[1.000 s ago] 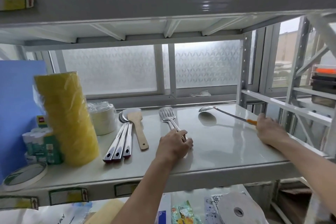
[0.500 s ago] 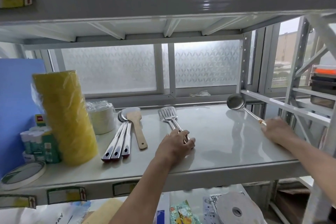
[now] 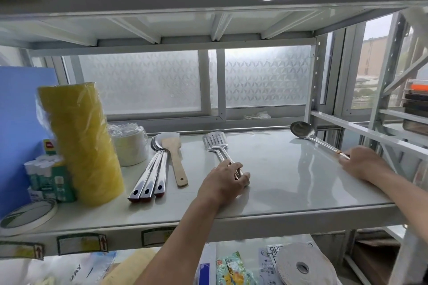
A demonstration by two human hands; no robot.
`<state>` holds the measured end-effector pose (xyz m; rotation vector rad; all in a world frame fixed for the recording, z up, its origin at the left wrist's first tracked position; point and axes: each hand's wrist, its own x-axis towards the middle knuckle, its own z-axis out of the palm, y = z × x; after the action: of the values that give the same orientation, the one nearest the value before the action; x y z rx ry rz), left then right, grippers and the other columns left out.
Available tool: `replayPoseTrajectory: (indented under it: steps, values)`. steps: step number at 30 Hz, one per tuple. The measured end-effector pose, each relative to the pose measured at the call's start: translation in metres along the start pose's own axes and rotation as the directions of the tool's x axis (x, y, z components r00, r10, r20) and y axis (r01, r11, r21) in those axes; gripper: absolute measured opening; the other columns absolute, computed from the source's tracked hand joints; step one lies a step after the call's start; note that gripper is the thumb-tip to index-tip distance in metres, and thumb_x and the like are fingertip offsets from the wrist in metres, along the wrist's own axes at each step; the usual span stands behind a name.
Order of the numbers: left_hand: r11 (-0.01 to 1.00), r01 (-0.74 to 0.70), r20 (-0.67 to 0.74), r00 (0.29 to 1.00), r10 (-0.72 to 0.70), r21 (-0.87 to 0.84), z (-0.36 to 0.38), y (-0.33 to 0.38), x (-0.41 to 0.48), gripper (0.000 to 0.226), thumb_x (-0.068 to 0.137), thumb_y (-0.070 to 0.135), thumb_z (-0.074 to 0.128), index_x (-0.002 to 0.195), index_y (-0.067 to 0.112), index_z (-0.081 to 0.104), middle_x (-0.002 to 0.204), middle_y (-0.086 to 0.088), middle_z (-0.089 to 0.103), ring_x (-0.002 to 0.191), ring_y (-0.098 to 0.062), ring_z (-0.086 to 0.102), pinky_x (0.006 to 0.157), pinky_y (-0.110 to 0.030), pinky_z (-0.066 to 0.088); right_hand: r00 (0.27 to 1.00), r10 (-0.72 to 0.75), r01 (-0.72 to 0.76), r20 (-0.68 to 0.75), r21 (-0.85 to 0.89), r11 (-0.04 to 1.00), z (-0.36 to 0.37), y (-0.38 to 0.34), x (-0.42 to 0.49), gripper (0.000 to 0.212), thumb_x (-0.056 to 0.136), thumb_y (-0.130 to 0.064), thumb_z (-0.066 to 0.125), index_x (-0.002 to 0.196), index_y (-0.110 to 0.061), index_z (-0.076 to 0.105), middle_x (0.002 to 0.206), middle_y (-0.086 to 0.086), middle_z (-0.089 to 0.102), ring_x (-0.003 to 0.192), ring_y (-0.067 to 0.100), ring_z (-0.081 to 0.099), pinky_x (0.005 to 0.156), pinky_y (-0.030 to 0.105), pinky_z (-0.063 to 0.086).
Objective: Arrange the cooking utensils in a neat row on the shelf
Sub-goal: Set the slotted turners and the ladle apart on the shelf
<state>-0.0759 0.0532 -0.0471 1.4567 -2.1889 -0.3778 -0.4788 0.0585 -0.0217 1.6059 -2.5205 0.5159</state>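
On the white shelf (image 3: 278, 187) lie three steel spoons (image 3: 151, 173) side by side, with a wooden spatula (image 3: 175, 159) just right of them. In the middle lie slotted steel turners (image 3: 215, 143), heads toward the window; my left hand (image 3: 225, 180) is closed over their handles. At the right, a steel ladle (image 3: 303, 131) lies at a slant with its bowl on the shelf near the back right corner. My right hand (image 3: 361, 164) grips the end of its handle.
A tall yellow wrapped roll (image 3: 81, 143), a white tape roll (image 3: 130, 146), glue sticks (image 3: 48, 176) and a flat tape ring (image 3: 27, 215) crowd the shelf's left end. The shelf post (image 3: 315, 90) stands at the back right. An upper shelf hangs close overhead.
My right hand swung the ladle from the shelf's middle to the right, bowl now near the back right corner. My left hand stayed on the turners' handles.
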Motion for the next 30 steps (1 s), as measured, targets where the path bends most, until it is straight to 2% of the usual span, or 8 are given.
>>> replayPoseTrajectory:
  steps: [6, 9, 12, 15, 18, 22, 26, 30]
  values:
    - [1.000, -0.016, 0.010, 1.000, 0.016, 0.014, 0.000, 0.001, -0.002, 0.062, 0.090, 0.064, 0.042, 0.142, 0.032, 0.051, 0.150, 0.005, 0.043, 0.131, -0.028, 0.048, 0.108, -0.044, 0.040, 1.000, 0.016, -0.014, 0.026, -0.093, 0.996, -0.007, -0.006, -0.003, 0.037, 0.087, -0.049, 0.052, 0.096, -0.019, 0.071, 0.102, 0.009, 0.067, 0.094, 0.029, 0.063, 0.083, 0.038, 0.055]
    - [1.000, -0.011, 0.018, 1.000, 0.011, 0.021, 0.000, 0.001, -0.002, 0.065, 0.087, 0.067, 0.041, 0.142, 0.033, 0.050, 0.150, 0.005, 0.043, 0.131, -0.029, 0.047, 0.107, -0.045, 0.041, 0.973, -0.137, 0.091, -0.183, -0.240, 0.966, -0.019, -0.017, -0.016, 0.036, 0.088, -0.043, 0.060, 0.110, -0.016, 0.070, 0.112, 0.013, 0.065, 0.106, 0.035, 0.062, 0.085, 0.042, 0.051]
    - [1.000, -0.007, 0.037, 0.999, 0.006, 0.006, 0.001, 0.001, -0.001, 0.067, 0.084, 0.067, 0.036, 0.141, 0.034, 0.050, 0.150, 0.005, 0.042, 0.131, -0.029, 0.046, 0.109, -0.046, 0.039, 0.901, -0.314, 0.278, -0.301, -0.157, 0.948, -0.026, -0.038, -0.028, 0.032, 0.084, -0.028, 0.067, 0.112, -0.014, 0.071, 0.107, 0.014, 0.065, 0.105, 0.038, 0.062, 0.085, 0.046, 0.054]
    - [0.999, -0.036, 0.093, 0.995, 0.035, 0.009, 0.001, 0.001, 0.000, 0.068, 0.085, 0.065, 0.027, 0.143, 0.036, 0.046, 0.155, 0.002, 0.037, 0.135, -0.029, 0.043, 0.114, -0.046, 0.033, 0.850, -0.480, 0.506, -0.216, 0.081, 0.859, -0.023, -0.078, -0.050, 0.032, 0.087, -0.020, 0.067, 0.119, -0.015, 0.070, 0.107, 0.010, 0.065, 0.100, 0.034, 0.066, 0.091, 0.045, 0.054]
    - [0.996, -0.085, 0.144, 0.986, 0.087, -0.018, -0.002, 0.002, 0.000, 0.061, 0.091, 0.053, 0.027, 0.147, 0.035, 0.043, 0.162, 0.000, 0.031, 0.146, -0.025, 0.035, 0.121, -0.043, 0.022, 0.773, -0.630, 0.628, -0.073, 0.232, 0.743, -0.013, -0.128, -0.083, 0.032, 0.095, -0.030, 0.064, 0.125, -0.023, 0.066, 0.106, 0.001, 0.063, 0.092, 0.018, 0.064, 0.092, 0.039, 0.052]
    - [0.986, -0.149, 0.139, 0.978, 0.158, -0.074, -0.004, 0.004, -0.002, 0.055, 0.095, 0.042, 0.034, 0.148, 0.032, 0.045, 0.159, 0.001, 0.040, 0.146, -0.018, 0.037, 0.120, -0.043, 0.026, 0.707, -0.705, 0.662, 0.065, 0.290, 0.691, 0.018, -0.185, -0.118, 0.039, 0.098, -0.047, 0.040, 0.131, -0.030, 0.052, 0.118, 0.003, 0.064, 0.109, 0.024, 0.059, 0.099, 0.042, 0.046]
    - [0.978, -0.077, 0.060, 0.994, 0.090, -0.192, -0.001, -0.003, 0.001, 0.046, 0.083, 0.033, 0.031, 0.117, 0.024, 0.060, 0.126, -0.002, 0.067, 0.117, -0.024, 0.059, 0.102, -0.045, 0.045, 0.758, -0.645, 0.603, 0.094, 0.273, 0.749, 0.039, -0.202, -0.118, 0.020, 0.097, -0.038, 0.029, 0.109, -0.032, 0.045, 0.113, 0.002, 0.063, 0.112, 0.030, 0.057, 0.092, 0.046, 0.043]
    - [0.995, -0.060, 0.039, 0.997, 0.063, -0.084, 0.001, -0.003, 0.002, 0.047, 0.091, 0.048, 0.033, 0.124, 0.025, 0.058, 0.126, -0.001, 0.064, 0.120, -0.026, 0.058, 0.100, -0.045, 0.046, 0.765, -0.624, 0.578, 0.160, 0.256, 0.775, 0.043, -0.203, -0.112, 0.041, 0.099, -0.032, 0.029, 0.137, -0.029, 0.043, 0.127, 0.001, 0.055, 0.127, 0.023, 0.050, 0.106, 0.046, 0.038]
